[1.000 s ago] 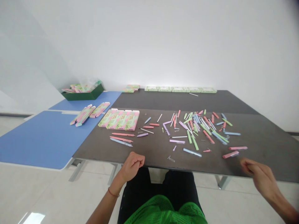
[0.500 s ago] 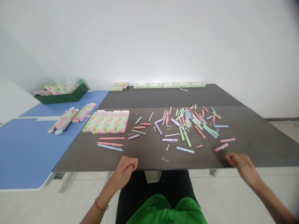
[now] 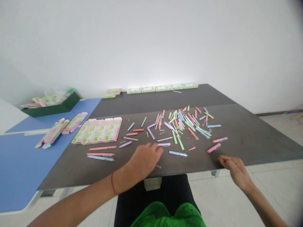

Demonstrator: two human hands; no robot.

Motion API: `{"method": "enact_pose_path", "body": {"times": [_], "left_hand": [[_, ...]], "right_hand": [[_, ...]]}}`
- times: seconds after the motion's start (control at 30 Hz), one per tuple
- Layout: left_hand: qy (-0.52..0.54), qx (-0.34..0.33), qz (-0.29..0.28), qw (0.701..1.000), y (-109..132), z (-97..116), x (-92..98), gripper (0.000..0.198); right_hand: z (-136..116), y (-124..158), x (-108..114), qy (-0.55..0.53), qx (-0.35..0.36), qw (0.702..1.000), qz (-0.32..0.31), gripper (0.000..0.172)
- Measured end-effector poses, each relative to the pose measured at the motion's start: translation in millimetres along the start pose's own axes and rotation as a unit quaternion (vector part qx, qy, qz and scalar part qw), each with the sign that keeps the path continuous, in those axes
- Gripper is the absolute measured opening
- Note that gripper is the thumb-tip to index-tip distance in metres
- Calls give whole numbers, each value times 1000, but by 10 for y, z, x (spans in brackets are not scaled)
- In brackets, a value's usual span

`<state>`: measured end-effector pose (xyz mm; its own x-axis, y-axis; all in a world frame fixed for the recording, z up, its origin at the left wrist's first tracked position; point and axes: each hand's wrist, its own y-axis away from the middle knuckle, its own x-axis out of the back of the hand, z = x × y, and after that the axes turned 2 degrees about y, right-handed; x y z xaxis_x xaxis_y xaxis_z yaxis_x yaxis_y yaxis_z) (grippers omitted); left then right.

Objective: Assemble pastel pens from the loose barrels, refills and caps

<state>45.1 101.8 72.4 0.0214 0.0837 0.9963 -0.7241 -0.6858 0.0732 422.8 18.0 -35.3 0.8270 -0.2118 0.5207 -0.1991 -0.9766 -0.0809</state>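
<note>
My left hand [image 3: 145,159] reaches over the near part of the dark table, palm down with fingers bent. Its fingertips are hidden from me, close to a lavender pen barrel [image 3: 164,144] with a clear clip. A small clear clip piece [image 3: 158,166] lies just beneath this hand. My right hand [image 3: 230,164] is closed in a fist at the table's front edge; whatever it may hold is hidden. Close to it lie a pink pen barrel [image 3: 213,148] and another pink barrel [image 3: 219,139]. Between the hands is a light blue barrel [image 3: 178,153].
A loose heap of pen parts and white refills [image 3: 181,124] spreads across the middle. Left of it are several pens [image 3: 100,158] and flat printed cartons [image 3: 112,130]. Green-and-white boxes [image 3: 162,88] line the back. A dark green bin [image 3: 52,108] stands on the blue table [image 3: 16,170].
My left hand has gone from a fist at the table edge to reaching right and forward over the parts. My right hand stays closed at the edge. The view has shifted slightly.
</note>
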Motion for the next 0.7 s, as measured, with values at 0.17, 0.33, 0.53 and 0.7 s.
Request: {"method": "enact_pose_path", "body": {"times": [0.17,0.33,0.53,0.7], "left_hand": [[31,-73,10,997,67,400,-33,17],[173,62,11,983,-25,-141,-152,27],[231,79,9,970,21,-539,-465,25],[255,82,0,964,61,-517,-507,23]], "right_hand": [[116,9,42,-50,-6,999,-10,28],[208,16,67,-84,-15,996,-22,30],[215,35,85,-74,-19,997,-29,29],[251,49,100,-69,-16,997,-28,29]]}}
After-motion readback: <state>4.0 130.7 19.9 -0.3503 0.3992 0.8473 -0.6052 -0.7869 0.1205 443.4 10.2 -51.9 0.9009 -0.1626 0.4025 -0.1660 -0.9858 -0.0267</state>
